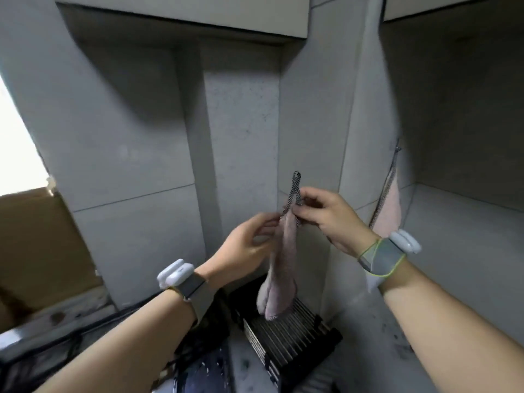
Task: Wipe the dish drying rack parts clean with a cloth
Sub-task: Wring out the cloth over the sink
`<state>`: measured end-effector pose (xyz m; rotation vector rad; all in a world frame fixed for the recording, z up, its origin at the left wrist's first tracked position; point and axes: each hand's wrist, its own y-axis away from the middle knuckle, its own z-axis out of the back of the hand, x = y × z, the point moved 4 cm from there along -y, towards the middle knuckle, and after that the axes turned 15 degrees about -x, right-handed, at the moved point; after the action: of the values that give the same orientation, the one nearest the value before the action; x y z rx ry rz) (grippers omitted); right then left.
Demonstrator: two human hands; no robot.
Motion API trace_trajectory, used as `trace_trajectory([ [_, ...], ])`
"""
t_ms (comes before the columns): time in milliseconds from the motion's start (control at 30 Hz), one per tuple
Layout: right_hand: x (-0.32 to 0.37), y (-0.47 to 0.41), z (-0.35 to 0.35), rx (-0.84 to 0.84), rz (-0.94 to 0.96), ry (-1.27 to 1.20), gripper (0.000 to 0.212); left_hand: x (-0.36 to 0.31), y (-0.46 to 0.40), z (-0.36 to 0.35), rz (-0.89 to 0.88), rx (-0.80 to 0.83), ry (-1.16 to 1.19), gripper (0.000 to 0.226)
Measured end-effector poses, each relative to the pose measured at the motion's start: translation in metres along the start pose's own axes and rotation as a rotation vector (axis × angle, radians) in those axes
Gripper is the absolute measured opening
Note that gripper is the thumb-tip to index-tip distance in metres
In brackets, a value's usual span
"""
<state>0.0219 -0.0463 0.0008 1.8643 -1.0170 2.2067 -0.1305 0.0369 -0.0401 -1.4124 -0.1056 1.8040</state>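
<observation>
The cloth [283, 251], a pale pink one with a dark checked hanging loop [295, 191] at its top, is dangling in the air between the person's two raised hands, in front of a grey wall [241, 123] set with recessed shelves. The right hand [331, 217] is pinching the loop and the top edge of the cloth between thumb and fingertips, its grip closed firmly on the cloth. The left hand [243, 245] is holding the cloth's upper edge from the other side, fingers curled around the fabric, though the picture is a little blurred there and I am only fairly sure of how tightly it is gripping. The cloth's lower end is hanging bunched just above, perhaps brushing, the dish drying rack [289, 336], a dark frame of close-set metal bars that is lying on the grey bench [382, 350] below the hands. Both wrists are wearing bands with white devices [175, 273] clipped on. A second pink cloth [388, 205] with the same checked trim is hanging against the wall to the right, behind the right wrist. A brown cardboard box [37, 242] is sitting at the far left, and dark cables [65, 333] are running along the bench's left edge.
</observation>
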Motion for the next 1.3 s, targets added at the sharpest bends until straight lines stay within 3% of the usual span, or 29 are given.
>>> trace_trajectory([
  [100, 0.015, 0.026, -0.072, 0.129, -0.055, -0.107, 0.018, 0.002, 0.037, 0.056, 0.092, 0.001, 0.025, 0.024],
  [200, 0.021, 0.049, -0.14, 0.156, -0.117, -0.126, 0.014, 0.011, 0.071, 0.114, 0.154, -0.071, 0.113, 0.008],
  [267, 0.019, 0.067, -0.184, 0.151, -0.163, -0.147, 0.015, 0.017, 0.093, 0.155, 0.162, -0.185, 0.134, 0.038],
  [333, 0.012, 0.085, -0.221, 0.145, -0.263, -0.191, 0.015, 0.021, 0.111, 0.19, 0.212, -0.319, 0.136, 0.051],
  [400, 0.004, 0.106, -0.255, 0.228, -0.36, -0.257, 0.012, 0.026, 0.127, 0.219, 0.281, -0.419, 0.179, 0.035],
  [467, -0.006, 0.123, -0.281, 0.37, -0.377, -0.245, 0.025, 0.028, 0.141, 0.248, 0.306, -0.486, 0.134, 0.013],
  [533, -0.015, 0.137, -0.3, 0.49, -0.345, -0.164, 0.039, 0.029, 0.153, 0.275, 0.3, -0.522, 0.053, 0.015],
  [700, -0.039, 0.146, -0.327, 0.663, -0.3, 0.001, 0.01, 0.028, 0.175, 0.324, 0.304, -0.557, -0.057, 0.021],
  [867, -0.068, 0.117, -0.321, 0.632, -0.27, 0.153, 0.01, 0.05, 0.213, 0.345, 0.439, -0.644, -0.064, 0.013],
  [967, -0.087, 0.098, -0.327, 0.605, -0.178, 0.144, 0.016, 0.078, 0.237, 0.337, 0.534, -0.705, 0.037, 0.037],
  [1133, -0.11, 0.095, -0.346, 0.501, -0.201, -0.04, 0.011, 0.123, 0.251, 0.312, 0.65, -0.807, 0.253, 0.026],
  [1300, -0.149, 0.125, -0.358, 0.496, -0.253, -0.173, 0.005, 0.169, 0.271, 0.274, 0.597, -0.78, 0.301, 0.014],
])
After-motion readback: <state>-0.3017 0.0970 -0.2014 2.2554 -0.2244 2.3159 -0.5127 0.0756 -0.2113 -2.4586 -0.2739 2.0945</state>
